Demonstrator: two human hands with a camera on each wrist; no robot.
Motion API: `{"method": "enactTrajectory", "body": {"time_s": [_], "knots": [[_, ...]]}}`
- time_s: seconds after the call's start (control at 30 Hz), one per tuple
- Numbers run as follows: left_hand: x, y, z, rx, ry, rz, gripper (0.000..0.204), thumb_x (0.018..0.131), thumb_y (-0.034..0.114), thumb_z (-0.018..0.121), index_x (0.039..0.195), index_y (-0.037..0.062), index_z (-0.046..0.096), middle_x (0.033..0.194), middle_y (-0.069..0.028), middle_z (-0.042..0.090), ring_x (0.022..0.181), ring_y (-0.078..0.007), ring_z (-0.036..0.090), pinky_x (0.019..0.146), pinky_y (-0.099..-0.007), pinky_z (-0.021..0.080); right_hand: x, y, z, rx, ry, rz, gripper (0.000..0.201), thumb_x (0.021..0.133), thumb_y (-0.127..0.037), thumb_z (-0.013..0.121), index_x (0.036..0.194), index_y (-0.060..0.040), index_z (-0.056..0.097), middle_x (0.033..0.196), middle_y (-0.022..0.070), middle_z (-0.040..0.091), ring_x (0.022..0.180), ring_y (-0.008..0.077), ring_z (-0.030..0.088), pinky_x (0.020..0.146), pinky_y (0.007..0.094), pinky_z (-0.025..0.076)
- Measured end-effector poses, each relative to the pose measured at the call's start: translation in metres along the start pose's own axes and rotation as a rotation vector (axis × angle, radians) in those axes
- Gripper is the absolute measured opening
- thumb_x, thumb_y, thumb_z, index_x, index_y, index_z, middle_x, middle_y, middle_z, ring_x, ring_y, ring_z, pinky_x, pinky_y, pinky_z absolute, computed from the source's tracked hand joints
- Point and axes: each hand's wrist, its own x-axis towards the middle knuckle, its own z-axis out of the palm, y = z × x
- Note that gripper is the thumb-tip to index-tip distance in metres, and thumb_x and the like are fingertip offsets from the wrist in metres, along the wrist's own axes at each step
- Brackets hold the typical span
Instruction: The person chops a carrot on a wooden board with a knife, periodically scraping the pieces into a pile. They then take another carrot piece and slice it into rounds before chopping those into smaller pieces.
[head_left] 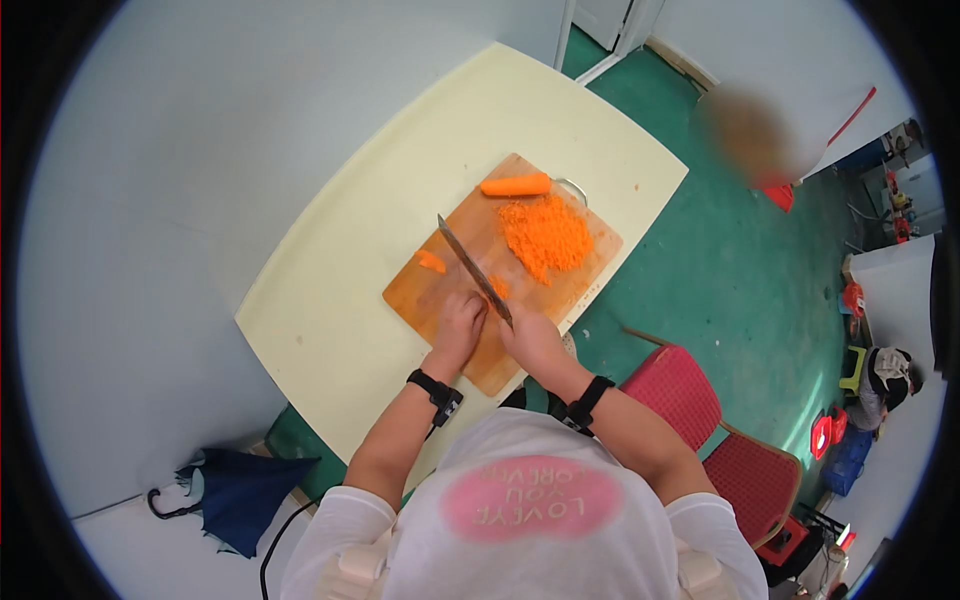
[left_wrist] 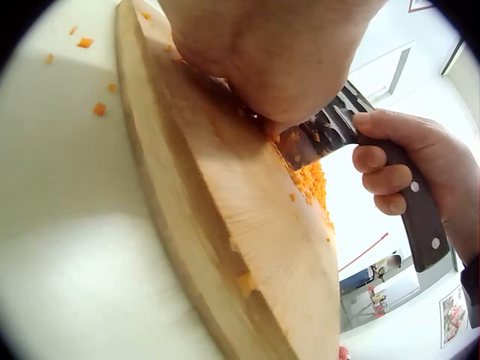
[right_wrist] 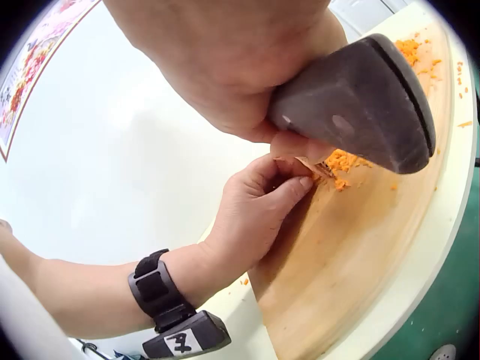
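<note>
My right hand [head_left: 535,340] grips the black handle of a knife [head_left: 465,254], its blade lying across the wooden cutting board [head_left: 410,292]. In the left wrist view, the right hand's [left_wrist: 442,165] fingers wrap around the handle [left_wrist: 424,225]. Beside the blade, my left hand [head_left: 460,325] rests on the board with curled fingers; in the right wrist view, this hand's [right_wrist: 251,214] thumb and fingers pinch close to the blade, over a carrot piece mostly hidden by them. Chopped carrot [head_left: 548,235] is heaped on the board, near a larger carrot length [head_left: 516,185] and a small piece [head_left: 431,261].
The board lies on a cream table [head_left: 330,260] against a wall. Orange crumbs [left_wrist: 100,109] dot the tabletop beside the board. Red chairs [head_left: 675,395] stand at the right, a dark blue umbrella [head_left: 250,495] is at lower left, and a blurred person [head_left: 750,130] is at upper right.
</note>
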Motion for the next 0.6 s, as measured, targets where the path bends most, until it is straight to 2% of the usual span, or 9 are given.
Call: {"method": "enactTrajectory", "body": {"time_s": [0.1, 0.23, 0.3, 0.43, 0.53, 0.6], "knots": [[0.002, -0.001, 0.001, -0.038, 0.005, 0.003, 0.015, 0.071, -0.003, 0.067, 0.083, 0.0011, 0.059, 0.090, -0.0114, 0.061, 0.086, -0.0323, 0.055, 0.074, -0.0386, 0.046, -0.009, -0.006, -0.009, -0.035, -0.094, 0.036, 0.022, 0.087, -0.019, 0.055, 0.101, -0.0029, 0.052, 0.072, 0.0230, 0.063, 0.068, 0.0402, 0.062, 0.062, 0.0501, 0.049], [0.001, -0.003, -0.001, -0.033, -0.013, 0.024, 0.015, 0.071, -0.003, 0.066, 0.083, 0.0011, 0.059, 0.091, -0.0118, 0.061, 0.086, -0.0324, 0.055, 0.074, -0.0385, 0.046, -0.004, 0.000, 0.004, -0.020, -0.095, 0.056, 0.024, 0.087, -0.020, 0.055, 0.103, -0.0026, 0.052, 0.072, 0.0228, 0.063, 0.069, 0.0405, 0.062, 0.063, 0.0502, 0.049], [0.003, -0.002, -0.001, -0.031, -0.004, 0.038, 0.016, 0.071, -0.003, 0.067, 0.084, 0.0012, 0.059, 0.092, -0.0123, 0.060, 0.086, -0.0321, 0.055, 0.074, -0.0387, 0.046, 0.005, 0.001, 0.007, 0.039, -0.053, 0.070, 0.022, 0.086, -0.018, 0.056, 0.100, -0.0009, 0.053, 0.074, 0.0264, 0.061, 0.071, 0.0442, 0.060, 0.065, 0.0515, 0.047], [0.006, 0.000, -0.011, -0.032, -0.051, 0.066, 0.016, 0.072, -0.002, 0.067, 0.084, 0.0015, 0.058, 0.092, -0.0128, 0.059, 0.086, -0.0321, 0.054, 0.073, -0.0388, 0.046, 0.015, 0.008, 0.012, 0.012, -0.013, 0.008, 0.025, 0.087, -0.020, 0.055, 0.105, -0.0031, 0.052, 0.072, 0.0229, 0.063, 0.071, 0.0409, 0.063, 0.064, 0.0502, 0.049], [0.004, 0.005, -0.014, -0.059, -0.058, -0.025, 0.013, 0.075, 0.000, 0.066, 0.086, 0.0012, 0.058, 0.092, -0.0127, 0.059, 0.087, -0.0327, 0.054, 0.077, -0.0389, 0.046, 0.010, 0.007, 0.006, 0.115, 0.049, -0.063, 0.025, 0.087, -0.019, 0.055, 0.105, -0.0031, 0.053, 0.073, 0.0232, 0.063, 0.070, 0.0410, 0.062, 0.063, 0.0500, 0.049], [-0.004, 0.005, -0.012, -0.038, -0.023, -0.048, 0.015, 0.075, 0.000, 0.066, 0.087, 0.0015, 0.058, 0.094, -0.0130, 0.058, 0.087, -0.0331, 0.053, 0.077, -0.0393, 0.046, -0.001, -0.001, -0.003, 0.099, -0.039, 0.129, 0.027, 0.086, -0.015, 0.057, 0.109, -0.0016, 0.055, 0.078, 0.0258, 0.062, 0.074, 0.0445, 0.060, 0.067, 0.0503, 0.048]]}}
